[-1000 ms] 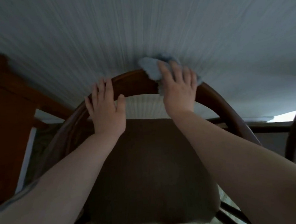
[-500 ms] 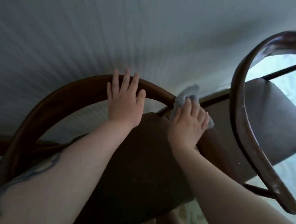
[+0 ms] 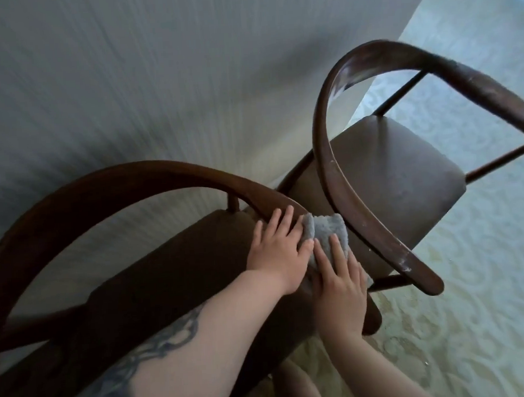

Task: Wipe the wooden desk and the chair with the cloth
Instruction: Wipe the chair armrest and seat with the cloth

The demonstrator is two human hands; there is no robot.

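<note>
Left hand: the left hand [image 3: 277, 246] lies flat on the curved wooden rail [image 3: 149, 180] of the near chair [image 3: 167, 284], with straight fingers. Its grip is released; it holds nothing. I judge that it rests there to keep the chair from shifting while the other hand rubs.

Right hand: the right hand [image 3: 339, 281] presses the cloth [image 3: 327, 231] down onto the right end of the same rail. The fingers look straight on top of the cloth, so it seems a flat press and not a closed grip; whether the thumb hooks under the cloth I cannot tell.

Cloth: grey-blue and fluffy, it is folded over the rail, just beside the left fingertips and partly under the right palm. Wrapped like this, it can probably clean the top and the side of the rail in one stroke.

Stage: this looks like the wiping of the chair's arm end. The desk is not in view.

Second chair: a second chair [image 3: 400, 171] of the same kind stands close on the right. Its rail shows pale scuffs or dust.

Room: both chairs stand against a pale ribbed wall [image 3: 154, 66], on a light patterned floor [image 3: 475, 292]. The light is dim, brighter toward the right.
</note>
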